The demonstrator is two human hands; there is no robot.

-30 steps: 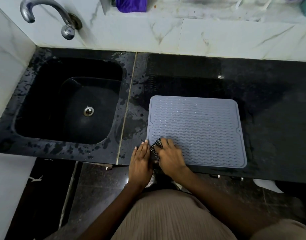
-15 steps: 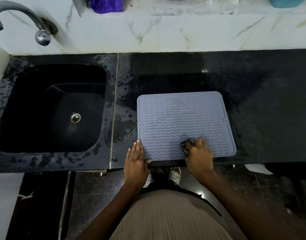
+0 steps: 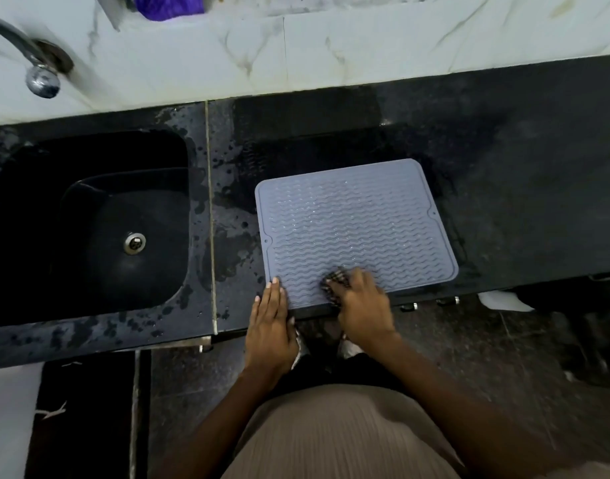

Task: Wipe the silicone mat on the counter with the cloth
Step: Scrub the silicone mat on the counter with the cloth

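Observation:
A grey silicone mat [image 3: 355, 226] with wavy ridges lies on the black counter [image 3: 521, 188], close to its front edge. My right hand [image 3: 362, 305] grips a small dark checked cloth [image 3: 334, 280] and presses it on the mat's near edge, left of its middle. Only a bit of the cloth shows beyond my fingers. My left hand [image 3: 270, 323] lies flat with straight fingers on the mat's near left corner and the counter beside it.
A black sink [image 3: 89, 223] with a metal drain [image 3: 135, 242] sits to the left, under a chrome tap [image 3: 37, 63]. The counter around the sink is wet. A purple cloth [image 3: 168, 6] lies on the ledge above the white marble backsplash.
My right hand with the cloth slid right along the mat's near edge, then back left toward my left hand. My left hand has stayed at the near left corner.

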